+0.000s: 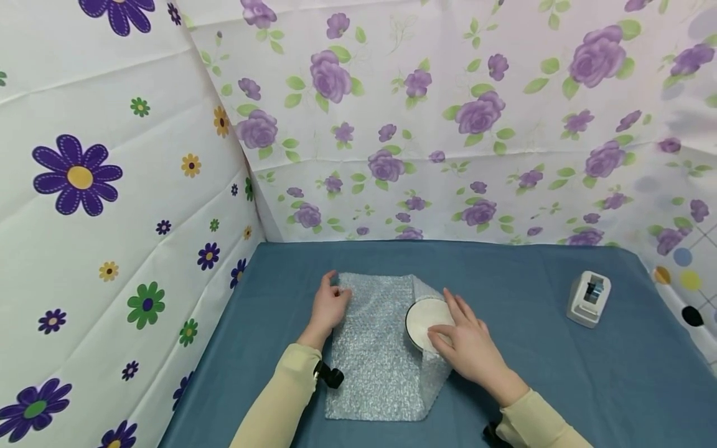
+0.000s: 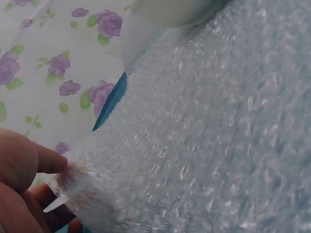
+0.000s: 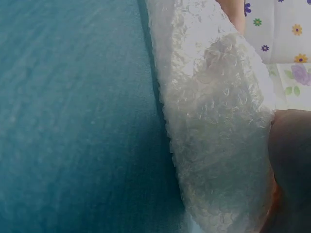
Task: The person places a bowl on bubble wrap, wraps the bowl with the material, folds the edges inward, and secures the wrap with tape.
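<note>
A sheet of clear bubble wrap [image 1: 375, 354] lies on the blue table, its right side folded up and inward. On it sits a round white dish, apparently a bowl [image 1: 421, 318], with a thin dark rim. My left hand [image 1: 329, 305] pinches the sheet's far left corner, the thumb on top in the left wrist view. My right hand [image 1: 473, 345] is at the bowl's right side, thumb and forefinger over the white surface, other fingers stretched along the far edge. Bubble wrap [image 3: 214, 121] rises around that side in the right wrist view, hiding part of the bowl.
A small white tape dispenser [image 1: 589, 298] stands at the right of the table. The blue cloth [image 1: 532, 298] covers the tabletop. Flowered sheets [image 1: 392, 124] hang behind and to the left. A black wrist camera [image 1: 329, 375] overlaps the bubble wrap's left edge.
</note>
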A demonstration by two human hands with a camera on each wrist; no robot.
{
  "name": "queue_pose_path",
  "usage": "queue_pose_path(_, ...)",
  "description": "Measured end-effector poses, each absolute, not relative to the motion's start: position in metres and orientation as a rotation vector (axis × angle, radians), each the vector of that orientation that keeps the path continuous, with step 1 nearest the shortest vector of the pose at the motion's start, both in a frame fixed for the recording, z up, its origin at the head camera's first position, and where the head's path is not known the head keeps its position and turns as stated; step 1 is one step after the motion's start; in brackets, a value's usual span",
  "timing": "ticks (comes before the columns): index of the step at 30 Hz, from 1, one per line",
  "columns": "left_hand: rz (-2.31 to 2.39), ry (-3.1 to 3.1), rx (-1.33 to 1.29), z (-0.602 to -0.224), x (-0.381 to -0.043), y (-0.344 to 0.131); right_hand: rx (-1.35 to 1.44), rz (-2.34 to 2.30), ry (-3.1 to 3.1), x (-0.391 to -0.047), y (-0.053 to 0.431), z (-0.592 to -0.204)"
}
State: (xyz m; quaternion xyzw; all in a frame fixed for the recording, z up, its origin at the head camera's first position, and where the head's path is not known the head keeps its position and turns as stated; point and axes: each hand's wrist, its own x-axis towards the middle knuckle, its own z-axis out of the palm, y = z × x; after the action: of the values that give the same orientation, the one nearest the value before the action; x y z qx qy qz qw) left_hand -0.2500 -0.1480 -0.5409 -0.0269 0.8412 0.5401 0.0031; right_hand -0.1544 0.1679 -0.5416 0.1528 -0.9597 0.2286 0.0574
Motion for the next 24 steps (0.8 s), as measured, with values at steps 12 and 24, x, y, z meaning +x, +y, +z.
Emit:
queue_pose_path(12, 1.929, 2.551, -0.128, -0.532, -0.240, -0.142, 0.485, 0.735, -2.921, -0.154, 0.167, -0.539)
queue_pose_path(24, 1.828, 2.629, -0.008, -0.523, -0.236, -0.141, 0.472, 0.704, -2.930, -0.155, 0.165, -0.538)
